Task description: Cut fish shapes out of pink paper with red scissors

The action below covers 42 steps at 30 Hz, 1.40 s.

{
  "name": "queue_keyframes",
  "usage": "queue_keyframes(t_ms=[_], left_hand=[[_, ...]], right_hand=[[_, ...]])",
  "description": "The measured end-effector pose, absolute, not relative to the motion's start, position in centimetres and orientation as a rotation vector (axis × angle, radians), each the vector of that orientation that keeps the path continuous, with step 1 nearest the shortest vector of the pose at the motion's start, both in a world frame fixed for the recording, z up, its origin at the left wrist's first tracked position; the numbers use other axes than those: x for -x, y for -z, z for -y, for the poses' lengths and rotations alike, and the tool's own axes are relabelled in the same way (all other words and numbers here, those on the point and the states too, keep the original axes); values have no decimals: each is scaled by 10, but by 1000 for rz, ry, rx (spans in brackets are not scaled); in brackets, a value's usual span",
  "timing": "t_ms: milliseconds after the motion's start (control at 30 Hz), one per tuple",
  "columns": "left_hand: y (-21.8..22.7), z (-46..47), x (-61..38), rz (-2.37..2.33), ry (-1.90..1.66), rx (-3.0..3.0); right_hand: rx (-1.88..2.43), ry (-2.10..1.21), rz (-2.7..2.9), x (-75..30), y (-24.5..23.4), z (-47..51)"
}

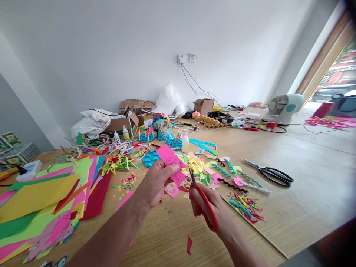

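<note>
My left hand (160, 178) pinches a bright pink sheet of paper (167, 154) with a fish outline drawn on it. In my right hand (210, 207) is a pair of red-handled scissors (207, 209), its blades pointing up beside the paper's right edge. Whether the blades touch the paper I cannot tell. Behind the paper lie many coloured paper scraps (197, 163) and a blue round piece (151, 158). A small pink offcut (189, 245) rests on the table below my hands.
Stacked coloured paper (36, 196) covers the left side, with cut paper fish (54, 231) on it. Black-handled scissors (274, 175) lie at the right, near a thin wooden stick (257, 230). A glue bottle (185, 143) stands behind the scraps; a white fan (286, 107) is farther back.
</note>
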<state>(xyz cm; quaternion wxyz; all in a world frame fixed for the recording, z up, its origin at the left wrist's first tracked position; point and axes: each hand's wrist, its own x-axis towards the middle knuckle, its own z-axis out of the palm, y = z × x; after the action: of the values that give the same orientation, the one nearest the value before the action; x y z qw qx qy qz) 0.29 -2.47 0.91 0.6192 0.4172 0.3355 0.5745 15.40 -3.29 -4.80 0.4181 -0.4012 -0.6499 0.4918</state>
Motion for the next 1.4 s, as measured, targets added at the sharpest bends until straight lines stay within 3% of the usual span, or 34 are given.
queue_keyframes(t_ms=[300, 1400], left_hand=[[-7, 23, -4, -871, -1286, -997], [-7, 26, -8, -892, -1203, -1054]], right_hand=[[978, -1424, 1622, -149, 35, 47], [1106, -1504, 1443, -149, 34, 48]])
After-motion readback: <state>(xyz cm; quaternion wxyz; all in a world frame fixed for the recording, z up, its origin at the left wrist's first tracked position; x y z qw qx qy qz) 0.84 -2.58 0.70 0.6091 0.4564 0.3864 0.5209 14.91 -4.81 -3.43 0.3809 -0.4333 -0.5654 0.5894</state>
